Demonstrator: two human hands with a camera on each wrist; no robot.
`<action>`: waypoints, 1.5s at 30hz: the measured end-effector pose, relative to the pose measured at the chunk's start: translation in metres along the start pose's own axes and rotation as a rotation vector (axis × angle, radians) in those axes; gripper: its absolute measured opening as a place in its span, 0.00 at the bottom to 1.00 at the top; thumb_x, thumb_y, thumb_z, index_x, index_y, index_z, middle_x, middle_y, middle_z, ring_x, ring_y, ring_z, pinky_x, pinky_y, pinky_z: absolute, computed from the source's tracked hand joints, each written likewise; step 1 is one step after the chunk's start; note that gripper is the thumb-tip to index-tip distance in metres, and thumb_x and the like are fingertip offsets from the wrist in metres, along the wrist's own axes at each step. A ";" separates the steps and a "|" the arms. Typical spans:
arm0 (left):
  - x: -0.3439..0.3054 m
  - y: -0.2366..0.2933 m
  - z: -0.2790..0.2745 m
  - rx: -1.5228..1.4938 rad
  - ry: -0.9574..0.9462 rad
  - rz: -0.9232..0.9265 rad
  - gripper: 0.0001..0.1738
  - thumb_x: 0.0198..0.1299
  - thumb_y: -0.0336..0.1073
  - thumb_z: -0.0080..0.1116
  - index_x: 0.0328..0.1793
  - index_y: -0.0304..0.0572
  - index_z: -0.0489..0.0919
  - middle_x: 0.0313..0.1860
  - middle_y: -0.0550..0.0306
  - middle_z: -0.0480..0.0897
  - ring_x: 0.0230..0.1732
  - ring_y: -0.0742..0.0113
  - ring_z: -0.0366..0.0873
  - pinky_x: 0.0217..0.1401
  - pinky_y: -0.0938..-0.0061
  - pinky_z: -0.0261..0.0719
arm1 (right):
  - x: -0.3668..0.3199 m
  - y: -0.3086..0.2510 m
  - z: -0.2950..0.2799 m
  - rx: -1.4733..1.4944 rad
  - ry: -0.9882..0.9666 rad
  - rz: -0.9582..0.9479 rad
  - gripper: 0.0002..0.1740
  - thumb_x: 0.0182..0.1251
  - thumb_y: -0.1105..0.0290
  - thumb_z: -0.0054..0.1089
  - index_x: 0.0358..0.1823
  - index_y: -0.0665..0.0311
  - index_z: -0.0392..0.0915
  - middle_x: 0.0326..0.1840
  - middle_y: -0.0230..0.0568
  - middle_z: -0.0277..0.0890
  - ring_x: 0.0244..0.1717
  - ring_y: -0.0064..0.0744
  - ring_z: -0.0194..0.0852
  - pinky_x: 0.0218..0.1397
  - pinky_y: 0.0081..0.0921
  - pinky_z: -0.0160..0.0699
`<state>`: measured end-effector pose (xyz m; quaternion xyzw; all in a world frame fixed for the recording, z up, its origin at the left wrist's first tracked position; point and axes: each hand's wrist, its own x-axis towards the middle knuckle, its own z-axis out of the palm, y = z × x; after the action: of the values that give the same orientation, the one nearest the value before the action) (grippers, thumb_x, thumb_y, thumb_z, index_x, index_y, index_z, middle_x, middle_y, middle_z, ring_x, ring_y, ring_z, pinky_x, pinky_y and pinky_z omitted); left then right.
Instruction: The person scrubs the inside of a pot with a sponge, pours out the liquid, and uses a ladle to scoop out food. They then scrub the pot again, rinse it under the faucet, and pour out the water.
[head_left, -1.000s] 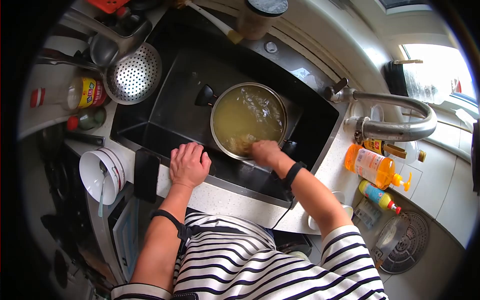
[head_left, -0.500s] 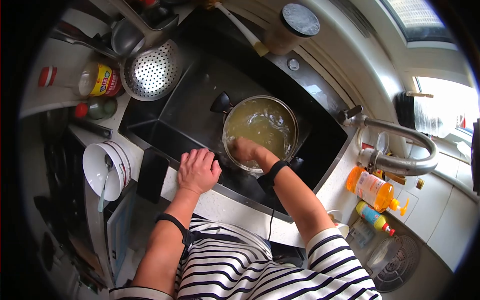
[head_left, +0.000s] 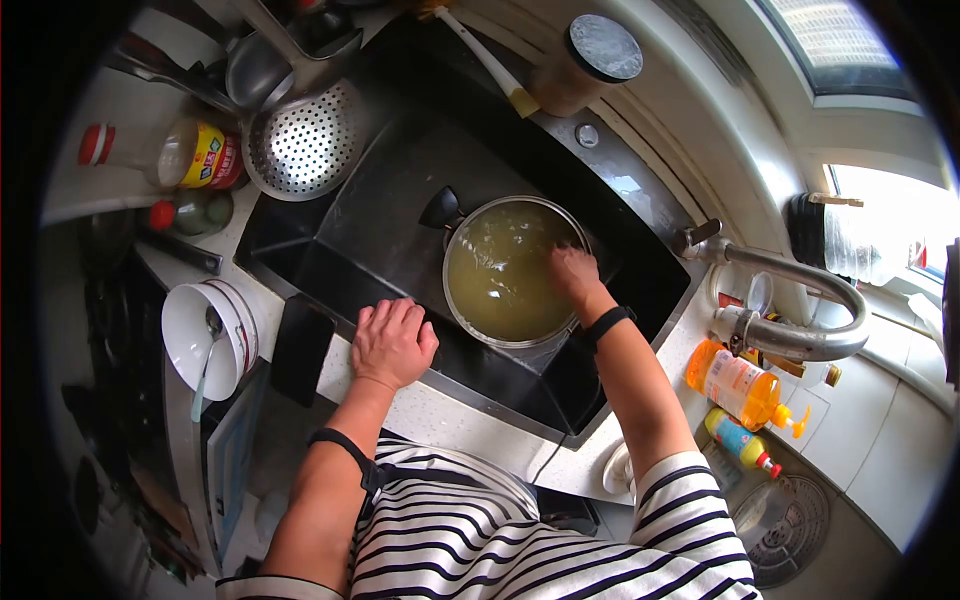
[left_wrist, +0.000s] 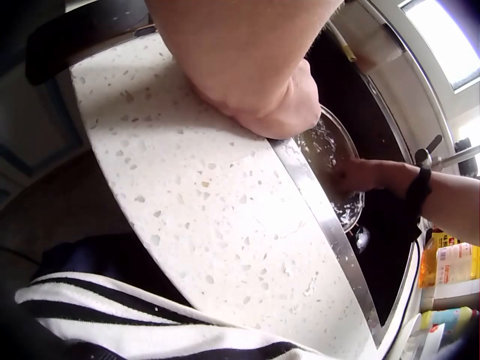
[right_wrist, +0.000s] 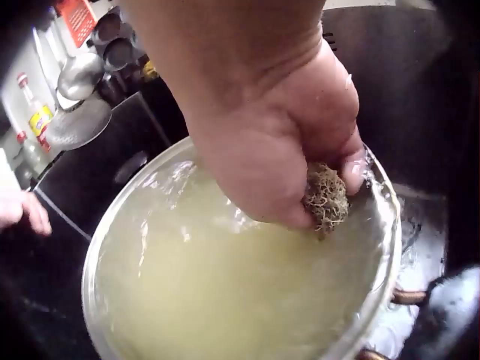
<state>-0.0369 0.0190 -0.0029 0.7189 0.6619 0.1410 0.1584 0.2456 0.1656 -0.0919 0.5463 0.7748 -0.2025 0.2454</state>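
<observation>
Head view: the steel pot (head_left: 515, 345) stands in the black sink (head_left: 385, 200), nearer the sink's right end than its left, and holds cloudy yellowish liquid (head_left: 500, 285). Your right hand (head_left: 575, 275) is over the pot's right side, fingers down by the inner wall; from here, their grip cannot be told. Your left hand (head_left: 393, 343) rests at the sink's near edge, beside the worktop (head_left: 480, 428), fingers lying side by side with the thumb apart. It holds nothing and is apart from the pot.

Left wrist view: your left fingers are hidden behind the hand and wrist, so their state cannot be told here. Your right hand is blurred over the pot.

Right wrist view: your right thumb and fingers pinch a wiry scourer (right_wrist: 328, 201) just inside the rim. Whether it touches the wall cannot be confirmed.

The step in hand is judged to be scouring the pot's inside. Recommended: press the scourer flat against the wall, follow the curve in short overlapping strokes, and steady the pot by its black handle (head_left: 441, 208) with your left hand. The cloudy liquid may hide residue; check the base by touch.
</observation>
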 end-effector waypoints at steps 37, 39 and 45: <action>0.002 0.004 -0.001 0.014 -0.026 0.003 0.09 0.51 0.36 0.58 0.37 0.43 0.80 0.41 0.58 0.81 0.43 0.56 0.77 0.47 0.62 0.71 | -0.011 -0.079 0.061 0.105 -0.528 -0.480 0.17 0.59 0.63 0.53 0.42 0.63 0.85 0.47 0.52 0.82 0.50 0.50 0.81 0.52 0.41 0.79; 0.001 0.004 -0.001 0.019 -0.031 -0.001 0.08 0.51 0.36 0.58 0.37 0.43 0.80 0.41 0.58 0.81 0.43 0.56 0.77 0.47 0.62 0.71 | 0.023 -0.099 0.091 0.133 -0.482 -0.521 0.16 0.57 0.65 0.52 0.41 0.64 0.84 0.44 0.53 0.83 0.46 0.52 0.81 0.50 0.41 0.79; 0.004 0.007 -0.001 0.030 -0.029 0.007 0.08 0.51 0.36 0.58 0.37 0.44 0.79 0.40 0.58 0.81 0.43 0.56 0.77 0.47 0.62 0.70 | 0.054 -0.094 0.004 0.373 -0.049 -0.216 0.16 0.58 0.70 0.52 0.47 0.61 0.81 0.49 0.51 0.81 0.52 0.51 0.80 0.53 0.41 0.80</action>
<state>-0.0305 0.0221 0.0006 0.7256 0.6590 0.1212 0.1568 0.1419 0.1735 -0.1234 0.4911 0.7717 -0.3807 0.1356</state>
